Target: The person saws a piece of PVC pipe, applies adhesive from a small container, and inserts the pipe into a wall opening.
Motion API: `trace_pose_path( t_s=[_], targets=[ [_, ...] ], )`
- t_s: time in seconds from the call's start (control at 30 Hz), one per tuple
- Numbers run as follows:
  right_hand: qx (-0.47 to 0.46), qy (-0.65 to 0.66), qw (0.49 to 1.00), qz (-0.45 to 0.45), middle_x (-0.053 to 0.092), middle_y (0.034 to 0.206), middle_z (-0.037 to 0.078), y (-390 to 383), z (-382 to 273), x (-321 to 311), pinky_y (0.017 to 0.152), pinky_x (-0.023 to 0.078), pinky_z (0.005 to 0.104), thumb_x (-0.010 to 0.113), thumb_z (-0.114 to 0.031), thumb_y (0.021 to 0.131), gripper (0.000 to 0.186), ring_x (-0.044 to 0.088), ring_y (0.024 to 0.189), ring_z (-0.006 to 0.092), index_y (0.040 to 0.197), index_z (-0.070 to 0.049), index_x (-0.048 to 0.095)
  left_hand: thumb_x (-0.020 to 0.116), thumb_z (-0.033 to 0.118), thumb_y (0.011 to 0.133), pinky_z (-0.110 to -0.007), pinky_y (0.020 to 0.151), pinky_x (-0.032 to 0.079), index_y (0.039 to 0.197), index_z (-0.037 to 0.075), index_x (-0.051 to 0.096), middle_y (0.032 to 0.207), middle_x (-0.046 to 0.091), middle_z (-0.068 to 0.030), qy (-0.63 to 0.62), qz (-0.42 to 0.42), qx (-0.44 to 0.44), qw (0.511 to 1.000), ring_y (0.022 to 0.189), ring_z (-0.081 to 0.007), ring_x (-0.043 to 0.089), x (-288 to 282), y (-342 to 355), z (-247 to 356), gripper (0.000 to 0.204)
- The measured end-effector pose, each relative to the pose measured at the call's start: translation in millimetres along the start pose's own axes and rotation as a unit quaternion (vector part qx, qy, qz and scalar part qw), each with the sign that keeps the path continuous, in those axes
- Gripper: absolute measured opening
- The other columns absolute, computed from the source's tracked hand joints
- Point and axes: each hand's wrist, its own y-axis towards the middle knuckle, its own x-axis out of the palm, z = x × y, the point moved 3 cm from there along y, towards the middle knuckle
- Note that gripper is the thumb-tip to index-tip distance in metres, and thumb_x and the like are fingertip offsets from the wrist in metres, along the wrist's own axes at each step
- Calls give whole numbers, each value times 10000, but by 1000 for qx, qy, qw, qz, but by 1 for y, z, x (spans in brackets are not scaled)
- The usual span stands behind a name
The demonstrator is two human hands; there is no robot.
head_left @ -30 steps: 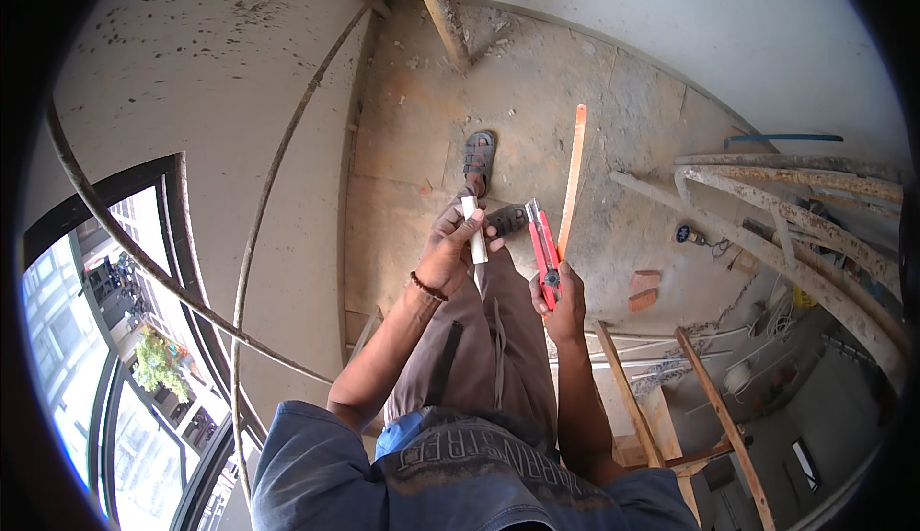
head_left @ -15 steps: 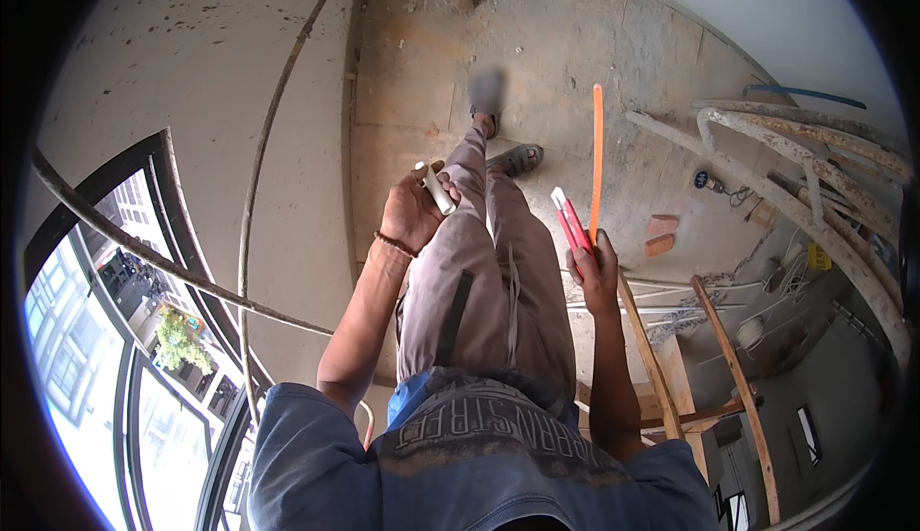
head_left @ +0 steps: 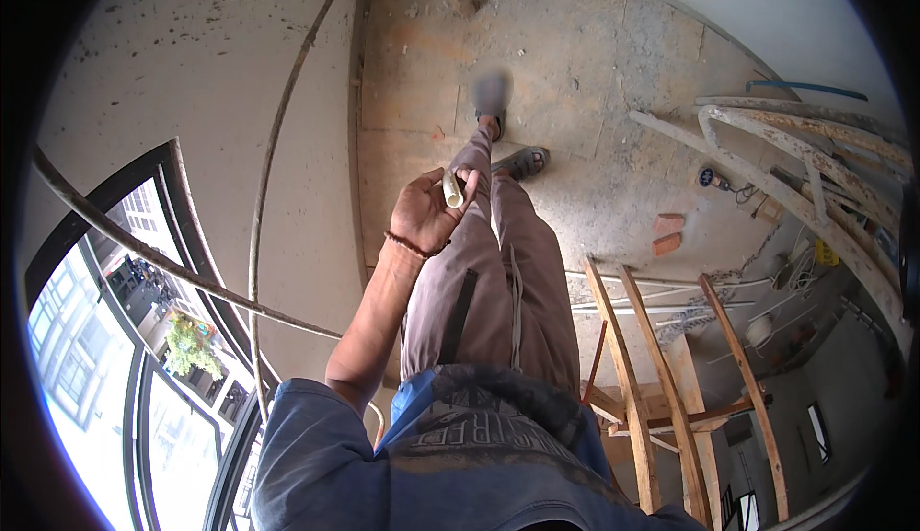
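Note:
In front of my thighs, my left hand point(head_left: 420, 217) is turned palm up with its fingers curled round a short piece of white pipe point(head_left: 453, 192). One open end of the pipe faces me, so its hollow inside shows. A beaded bracelet circles that wrist. My right hand and forearm are out of sight, so what that hand holds is hidden. A thin orange-brown strip point(head_left: 595, 363) shows by my right hip; where it ends I cannot see.
Wooden poles of a trestle or ladder point(head_left: 628, 387) stand close on my right. Dirty metal frames point(head_left: 805, 162) lean farther right, near two brick pieces point(head_left: 668, 234). A bent rod point(head_left: 264, 181) and a cable point(head_left: 182, 272) cross my left side before a window point(head_left: 125, 368).
My right hand, with a red box cutter and an orange strip, has gone out of view. My left hand has shifted slightly right and turned the pipe's open end toward me.

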Motion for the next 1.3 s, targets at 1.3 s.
trace_pose_path(
  t_s=[1.3],
  targets=[
    [-27, 101, 992, -73, 465, 589, -37, 15, -13, -4, 377, 321, 196, 506, -290, 966, 290, 391, 415, 34, 1157, -72, 518, 626, 274, 802, -448, 617, 440, 775, 0, 605, 688, 594, -225, 924, -212, -215, 235, 669, -363, 610, -100, -35, -168, 277]
  ],
)
